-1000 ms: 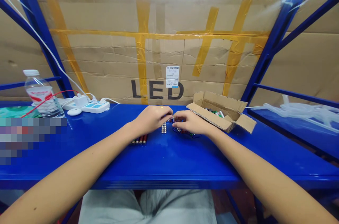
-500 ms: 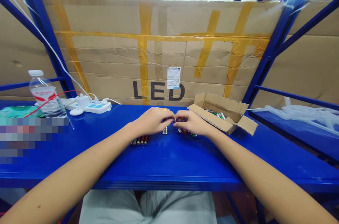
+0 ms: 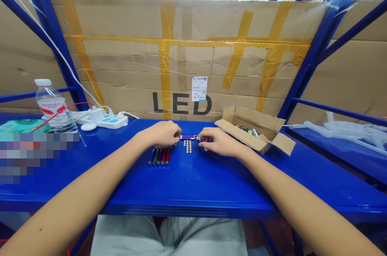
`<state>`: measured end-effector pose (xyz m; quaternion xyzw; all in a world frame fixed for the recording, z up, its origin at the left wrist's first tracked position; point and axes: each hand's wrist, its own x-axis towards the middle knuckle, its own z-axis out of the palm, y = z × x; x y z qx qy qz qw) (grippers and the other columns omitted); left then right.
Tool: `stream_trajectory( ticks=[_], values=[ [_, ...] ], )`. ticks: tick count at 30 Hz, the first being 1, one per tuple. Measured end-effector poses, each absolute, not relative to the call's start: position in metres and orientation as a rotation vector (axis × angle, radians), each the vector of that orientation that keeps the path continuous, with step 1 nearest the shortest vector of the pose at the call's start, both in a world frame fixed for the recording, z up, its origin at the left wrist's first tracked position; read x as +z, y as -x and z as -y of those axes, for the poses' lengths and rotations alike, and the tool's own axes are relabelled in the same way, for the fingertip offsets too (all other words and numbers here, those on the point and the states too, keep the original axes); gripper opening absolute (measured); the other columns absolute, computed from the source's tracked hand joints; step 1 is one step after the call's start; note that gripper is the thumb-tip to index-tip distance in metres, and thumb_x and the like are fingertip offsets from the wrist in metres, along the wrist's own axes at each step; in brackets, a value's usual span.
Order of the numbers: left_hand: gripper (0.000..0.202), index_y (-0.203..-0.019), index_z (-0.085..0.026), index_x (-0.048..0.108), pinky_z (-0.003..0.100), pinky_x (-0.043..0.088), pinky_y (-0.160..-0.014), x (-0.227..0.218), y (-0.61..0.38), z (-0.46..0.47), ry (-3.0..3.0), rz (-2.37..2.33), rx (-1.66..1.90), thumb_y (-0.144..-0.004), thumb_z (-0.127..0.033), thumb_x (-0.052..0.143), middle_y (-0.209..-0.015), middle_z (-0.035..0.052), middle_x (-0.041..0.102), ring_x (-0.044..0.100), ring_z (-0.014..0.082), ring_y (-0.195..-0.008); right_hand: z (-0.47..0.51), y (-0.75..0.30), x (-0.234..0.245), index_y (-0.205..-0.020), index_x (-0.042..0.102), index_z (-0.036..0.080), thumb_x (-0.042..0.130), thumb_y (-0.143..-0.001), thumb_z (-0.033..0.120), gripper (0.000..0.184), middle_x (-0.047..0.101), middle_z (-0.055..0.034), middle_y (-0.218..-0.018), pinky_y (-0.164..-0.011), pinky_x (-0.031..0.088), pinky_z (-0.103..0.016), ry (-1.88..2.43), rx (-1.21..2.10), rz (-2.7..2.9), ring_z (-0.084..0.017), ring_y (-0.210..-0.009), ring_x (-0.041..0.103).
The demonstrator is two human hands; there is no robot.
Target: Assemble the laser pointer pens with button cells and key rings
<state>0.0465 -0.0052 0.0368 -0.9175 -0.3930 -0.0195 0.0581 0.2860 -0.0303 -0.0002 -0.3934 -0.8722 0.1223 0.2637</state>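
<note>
A slim purple metal tube with silver ends (image 3: 188, 138) lies level between my two hands. My right hand (image 3: 215, 140) pinches its right end with thumb and fingertips. Near its left end is my left hand (image 3: 165, 133), fingers curled together and pointing down; whatever they hold is hidden. Small silver button cells (image 3: 188, 147) stand in short rows just below the tube. Below my left hand, several coloured metal tubes (image 3: 160, 156), dark, green and red, lie side by side. Partly covered by my right hand is a tangle of coloured clips and cords (image 3: 213, 152).
An open cardboard box (image 3: 256, 143) holding small metal parts sits right of my right hand. A power strip (image 3: 110, 121), a water bottle (image 3: 54, 107) and a green packet (image 3: 26, 126) are at the left. Behind the blue table (image 3: 193, 187) stands a taped cardboard sheet (image 3: 127, 70).
My left hand has moved left, away from my right hand, and its fingers have curled downward. The purple tube and more button cells now show between the hands.
</note>
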Motion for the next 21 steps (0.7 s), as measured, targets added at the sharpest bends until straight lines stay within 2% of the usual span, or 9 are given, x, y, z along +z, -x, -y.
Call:
stream_trajectory(
  ticks=[4, 8, 14, 21],
  values=[
    [0.019, -0.083, -0.021, 0.07, 0.026, 0.036, -0.058, 0.033, -0.046, 0.002, 2.83, 1.242, 0.009, -0.076, -0.027, 0.054, -0.082, 0.0053, 0.071, 0.06, 0.0175, -0.07, 0.03, -0.287, 0.001, -0.088, 0.068, 0.018, 0.063, -0.082, 0.017, 0.008, 0.066, -0.0048, -0.088, -0.074, 0.046, -0.029, 1.049, 0.266, 2.384, -0.018, -0.079, 0.061],
    [0.021, -0.085, -0.021, 0.071, 0.026, 0.037, -0.06, 0.029, -0.046, 0.0, 2.85, 1.227, 0.039, -0.073, -0.019, 0.054, -0.085, 0.0053, 0.071, 0.061, 0.018, -0.072, 0.031, -0.286, 0.001, -0.089, 0.068, 0.017, 0.063, -0.083, 0.016, 0.008, 0.065, -0.0049, -0.087, -0.073, 0.046, -0.029, 1.052, 0.26, 2.398, -0.017, -0.078, 0.06],
    [0.022, -0.082, -0.019, 0.07, 0.025, 0.038, -0.06, 0.024, -0.047, -0.004, 2.924, 1.232, 0.041, -0.07, -0.01, 0.053, -0.08, 0.0048, 0.07, 0.061, 0.0168, -0.069, 0.029, -0.287, -0.002, -0.086, 0.068, 0.017, 0.064, -0.082, 0.016, 0.006, 0.063, -0.003, -0.082, -0.068, 0.045, -0.027, 1.011, 0.229, 2.371, -0.015, -0.071, 0.058],
    [0.016, -0.075, -0.018, 0.069, 0.027, 0.036, -0.057, 0.023, -0.049, -0.001, 2.85, 1.254, 0.006, -0.071, -0.013, 0.054, -0.075, 0.0058, 0.07, 0.059, 0.0174, -0.064, 0.031, -0.285, 0.0, -0.087, 0.067, 0.017, 0.062, -0.082, 0.014, 0.008, 0.063, -0.0043, -0.086, -0.073, 0.045, -0.029, 1.003, 0.197, 2.386, -0.016, -0.078, 0.059]
  ],
)
